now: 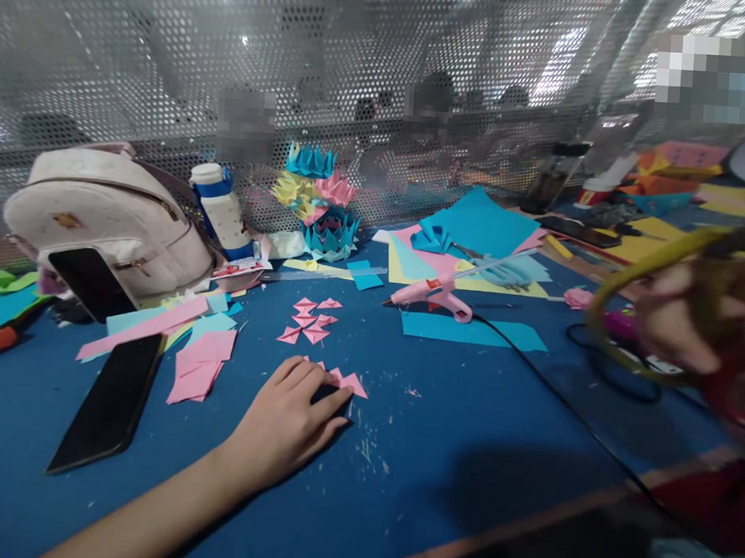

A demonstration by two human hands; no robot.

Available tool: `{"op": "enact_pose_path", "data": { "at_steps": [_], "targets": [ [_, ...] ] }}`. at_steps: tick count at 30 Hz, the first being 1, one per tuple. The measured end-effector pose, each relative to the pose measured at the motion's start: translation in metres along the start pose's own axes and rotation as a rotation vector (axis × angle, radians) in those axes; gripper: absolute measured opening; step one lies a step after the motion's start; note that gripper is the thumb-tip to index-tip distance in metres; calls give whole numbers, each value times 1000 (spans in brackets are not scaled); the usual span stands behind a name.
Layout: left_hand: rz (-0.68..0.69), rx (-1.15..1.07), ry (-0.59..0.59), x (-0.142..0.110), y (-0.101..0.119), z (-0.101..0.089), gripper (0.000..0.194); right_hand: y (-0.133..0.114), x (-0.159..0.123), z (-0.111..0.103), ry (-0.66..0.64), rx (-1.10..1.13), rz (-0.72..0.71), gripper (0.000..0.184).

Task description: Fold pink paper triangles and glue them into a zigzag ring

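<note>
My left hand (pixel 292 413) lies palm down on the blue table, its fingers stretched out and slightly bent. The fingertips touch a short row of pink folded paper triangles (pixel 354 385), covering part of it. Just beyond is a cluster of similar pink paper triangles (pixel 305 319). A pink glue gun (pixel 431 296) rests further right on a blue paper strip (pixel 501 333), with its black cord running toward the lower right. Pink paper squares (pixel 200 368) are stacked left of my hand. My right hand is not in view.
A phone (pixel 112 406) lies at the left, before a white backpack (pixel 109 204) and a bottle (pixel 222 211). Layered paper flowers (pixel 327 200) stand at the back. Scissors (pixel 505 270) lie on coloured sheets. At right, another person's blurred hand (pixel 679 323) is beside a yellow band.
</note>
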State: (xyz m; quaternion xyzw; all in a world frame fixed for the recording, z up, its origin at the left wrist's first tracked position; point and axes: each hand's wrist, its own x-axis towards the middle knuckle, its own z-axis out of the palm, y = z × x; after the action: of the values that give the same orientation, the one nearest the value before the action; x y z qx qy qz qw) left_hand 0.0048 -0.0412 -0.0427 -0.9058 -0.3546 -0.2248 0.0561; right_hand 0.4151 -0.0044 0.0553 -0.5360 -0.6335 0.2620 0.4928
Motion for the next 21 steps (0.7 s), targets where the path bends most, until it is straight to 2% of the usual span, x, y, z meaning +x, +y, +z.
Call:
{"op": "enact_pose_path", "data": {
  "at_steps": [3, 7, 9, 11, 15, 21],
  "targets": [
    [3, 9, -1, 0, 0, -1, 25, -20, 1, 62, -340, 245, -86, 45],
    [8, 21, -9, -1, 1, -3, 25, -37, -3, 127, -685, 303, -81, 33],
    [12, 31, -13, -1, 2, -4, 26, -36, 0, 151, -790, 277, -134, 33],
    [14, 43, -14, -1, 2, -4, 27, -31, 6, 172, -880, 254, -155, 34],
    [20, 60, -5, -2, 1, -2, 29, -18, 16, 206, -991, 352, -161, 36],
    [11, 52, -8, -3, 0, -2, 29, -1, 19, 236, -1073, 351, -182, 40]
  ]
}}
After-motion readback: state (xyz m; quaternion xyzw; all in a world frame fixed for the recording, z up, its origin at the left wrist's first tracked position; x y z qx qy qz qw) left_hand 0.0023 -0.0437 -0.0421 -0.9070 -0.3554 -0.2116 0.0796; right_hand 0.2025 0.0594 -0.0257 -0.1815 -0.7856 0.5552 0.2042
